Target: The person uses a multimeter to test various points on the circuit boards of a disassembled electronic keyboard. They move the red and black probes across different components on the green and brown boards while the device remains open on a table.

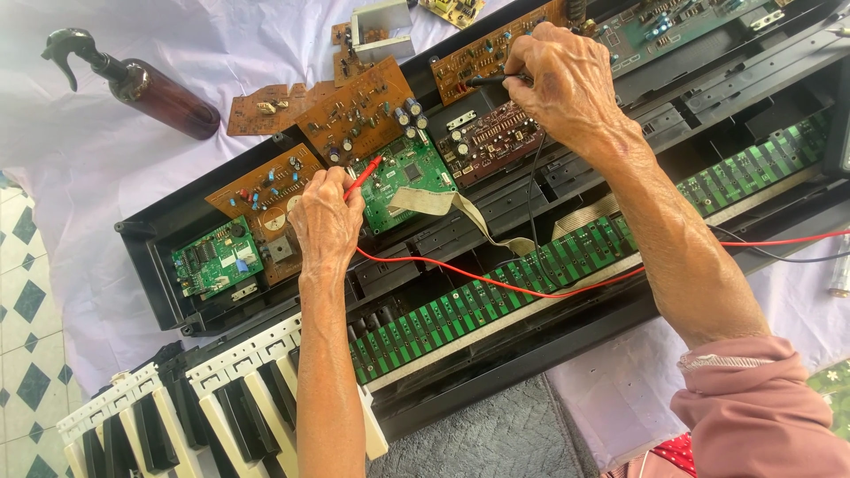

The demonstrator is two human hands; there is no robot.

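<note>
My left hand (326, 219) grips a red test probe (364, 176) whose tip rests on a green circuit board (405, 173) in the middle of an opened black keyboard case (150, 265). A red wire (496, 280) trails from it across the long green key-contact strip (549, 265). My right hand (562, 80) pinches a black test probe (487, 80) against a brown circuit board (482, 53) near the case's far side. A black wire (535, 190) hangs from that probe.
Several more brown and green boards fill the case's left part. A brown spray bottle (150, 88) lies on the white cloth at the upper left. A detached block of black and white keys (221, 398) sits at the lower left, near tiled floor.
</note>
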